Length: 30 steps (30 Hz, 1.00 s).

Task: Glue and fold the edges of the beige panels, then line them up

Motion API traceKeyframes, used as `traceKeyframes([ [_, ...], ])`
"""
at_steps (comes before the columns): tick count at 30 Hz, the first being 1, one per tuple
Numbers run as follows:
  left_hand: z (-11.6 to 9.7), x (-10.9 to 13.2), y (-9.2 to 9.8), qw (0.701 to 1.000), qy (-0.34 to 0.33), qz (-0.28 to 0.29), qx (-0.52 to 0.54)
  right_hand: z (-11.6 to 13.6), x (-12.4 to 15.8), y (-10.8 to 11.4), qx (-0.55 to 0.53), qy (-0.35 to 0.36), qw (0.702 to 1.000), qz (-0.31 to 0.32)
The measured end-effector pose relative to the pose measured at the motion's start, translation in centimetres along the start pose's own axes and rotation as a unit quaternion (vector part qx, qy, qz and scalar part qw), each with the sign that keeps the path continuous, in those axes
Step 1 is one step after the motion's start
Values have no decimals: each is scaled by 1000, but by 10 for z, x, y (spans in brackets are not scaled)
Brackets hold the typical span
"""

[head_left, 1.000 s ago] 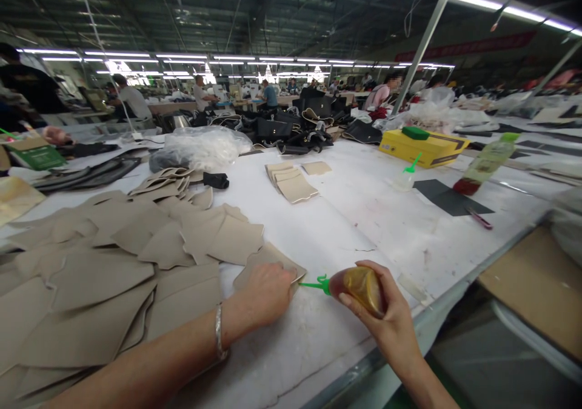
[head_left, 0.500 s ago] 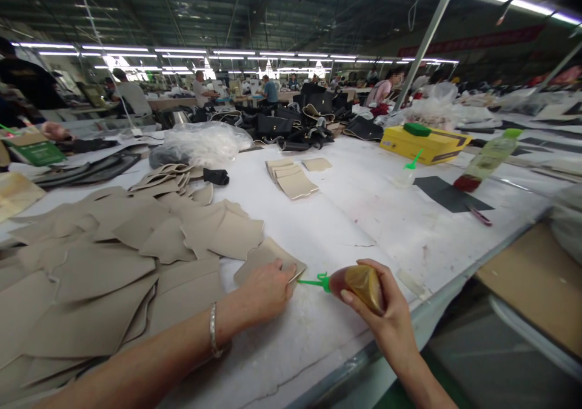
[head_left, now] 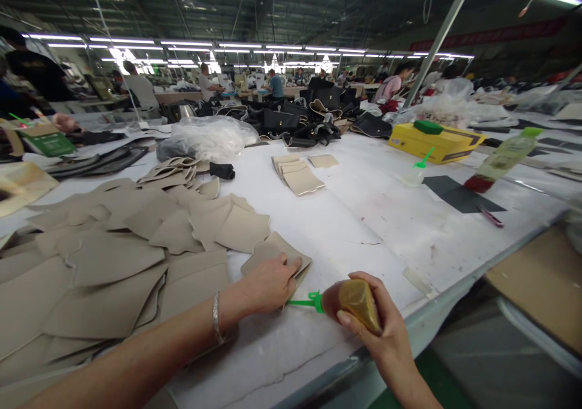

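Observation:
My right hand (head_left: pixel 386 330) is wrapped round a glue bottle (head_left: pixel 348 303) of amber liquid, tipped on its side. Its thin green nozzle (head_left: pixel 302 303) points left and meets the near edge of a beige leather-like piece. With bent fingers, my left hand (head_left: pixel 270 282) grips this beige piece (head_left: pixel 268 248) near its right edge; part of the piece is hidden under the hand. Left of it spreads a heap of similar beige pieces (head_left: pixel 113 260), overlapping one another. Farther back on the white table (head_left: pixel 336 233) lies a small fanned stack of beige pieces (head_left: pixel 297 176).
A yellow box (head_left: pixel 434 142) carries a green block. Nearby are a small green-tipped bottle (head_left: pixel 413 176), a larger plastic bottle (head_left: pixel 502 160) and a black sheet (head_left: pixel 459 194). Black bags (head_left: pixel 291 118) and clear plastic (head_left: pixel 213 139) lie at the back. Several people work beyond.
The nozzle has moved left and toward me along the edge of the beige piece. My left hand still holds that piece. The whole view has shifted slightly.

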<state>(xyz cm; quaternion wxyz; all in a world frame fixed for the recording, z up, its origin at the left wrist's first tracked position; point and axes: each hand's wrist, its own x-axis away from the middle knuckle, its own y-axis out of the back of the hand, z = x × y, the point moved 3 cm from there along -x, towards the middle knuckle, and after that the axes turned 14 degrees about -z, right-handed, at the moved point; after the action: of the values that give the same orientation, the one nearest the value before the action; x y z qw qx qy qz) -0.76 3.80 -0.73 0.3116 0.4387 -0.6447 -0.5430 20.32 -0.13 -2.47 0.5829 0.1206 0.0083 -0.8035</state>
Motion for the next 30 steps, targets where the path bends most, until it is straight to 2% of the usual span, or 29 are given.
traceKeyframes([
  [3,0,0,0,1000,-9,-1,2,-4,3,2,8,-1,1000,-2],
  [8,1,1,-1,1000,-5,1,-1,-14,4,4,0,13,997,70],
  [12,-1,1,-1,1000,-1,5,6,-19,6,7,12,21,999,43],
  [17,-2,2,-1,1000,5,11,-2,-22,8,8,-14,20,996,88],
  [22,-1,2,-2,1000,-1,13,-3,-20,6,11,3,36,998,52],
  [27,-1,2,-3,1000,-2,8,-8,-20,10,6,-26,22,994,100],
  [30,-1,2,-3,1000,-2,10,-7,-23,7,9,-11,24,998,60],
])
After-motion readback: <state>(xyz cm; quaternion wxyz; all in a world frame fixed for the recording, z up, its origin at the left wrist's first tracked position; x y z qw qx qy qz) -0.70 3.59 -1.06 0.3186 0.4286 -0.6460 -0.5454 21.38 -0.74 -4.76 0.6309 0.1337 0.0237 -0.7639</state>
